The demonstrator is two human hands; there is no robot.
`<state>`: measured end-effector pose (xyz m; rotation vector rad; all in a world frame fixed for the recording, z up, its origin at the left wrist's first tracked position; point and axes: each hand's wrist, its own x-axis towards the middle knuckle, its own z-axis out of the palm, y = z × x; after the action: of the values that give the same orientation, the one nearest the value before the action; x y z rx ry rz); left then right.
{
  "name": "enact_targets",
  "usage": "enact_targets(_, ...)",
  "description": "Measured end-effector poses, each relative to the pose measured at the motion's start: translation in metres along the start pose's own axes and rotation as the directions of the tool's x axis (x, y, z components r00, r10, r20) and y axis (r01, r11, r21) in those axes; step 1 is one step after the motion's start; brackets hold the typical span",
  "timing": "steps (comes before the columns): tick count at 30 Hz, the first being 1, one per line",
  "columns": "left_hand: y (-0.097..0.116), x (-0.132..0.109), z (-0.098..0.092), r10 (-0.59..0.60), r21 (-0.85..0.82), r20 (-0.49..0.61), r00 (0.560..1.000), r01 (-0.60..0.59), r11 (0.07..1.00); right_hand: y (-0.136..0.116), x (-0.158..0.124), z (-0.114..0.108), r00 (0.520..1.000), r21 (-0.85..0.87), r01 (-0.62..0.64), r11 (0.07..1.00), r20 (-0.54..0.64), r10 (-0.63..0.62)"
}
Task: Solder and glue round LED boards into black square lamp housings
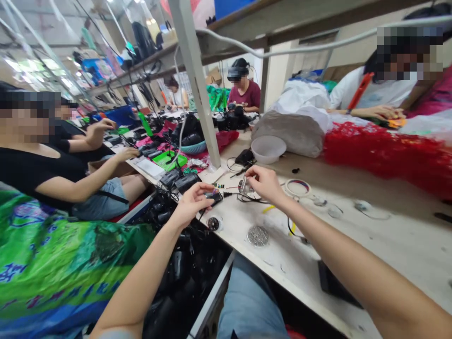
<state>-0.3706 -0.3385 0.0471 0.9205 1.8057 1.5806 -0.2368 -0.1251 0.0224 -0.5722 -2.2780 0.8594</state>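
Observation:
My left hand [192,203] is closed in a pinch at the table's edge, on a small circuit board [219,186]. Thin wires run from the board toward a small clear and silver part [245,186], which the fingers of my right hand [264,182] pinch. What this part is, I cannot make out. Just under my left fingertips lies a black device [214,199] with a black cord [249,199]. Closer to me are a round black part [213,223] and a round pile of small metal pieces [257,236].
A tape roll [297,187] and small wired parts [362,205] lie to the right. Behind stand a white bowl [269,149] and red netting [388,155]. A post [197,84] rises from the table. Co-workers sit around. Black devices fill the space below left.

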Motion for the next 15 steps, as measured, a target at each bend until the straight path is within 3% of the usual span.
enact_targets(3,0.007,-0.029,0.010,-0.006,0.096,0.154,0.988,-0.009,0.995,-0.012,-0.039,-0.048,0.998,-0.030,-0.004,1.000,0.057,0.006)
enact_targets(7,-0.005,-0.065,0.039,0.025,0.258,0.413,0.910,-0.144,0.955,-0.020,-0.107,-0.103,0.969,-0.129,0.047,0.991,0.246,-0.014)
enact_targets(11,-0.041,-0.089,0.080,0.028,0.263,0.541,0.841,-0.201,0.944,-0.015,-0.185,-0.129,0.950,-0.150,-0.051,0.987,0.298,0.094)
enact_targets(15,-0.073,-0.097,0.102,0.017,0.344,0.549,0.836,-0.244,0.907,0.008,-0.246,-0.139,0.954,-0.164,-0.233,0.959,0.154,0.258)
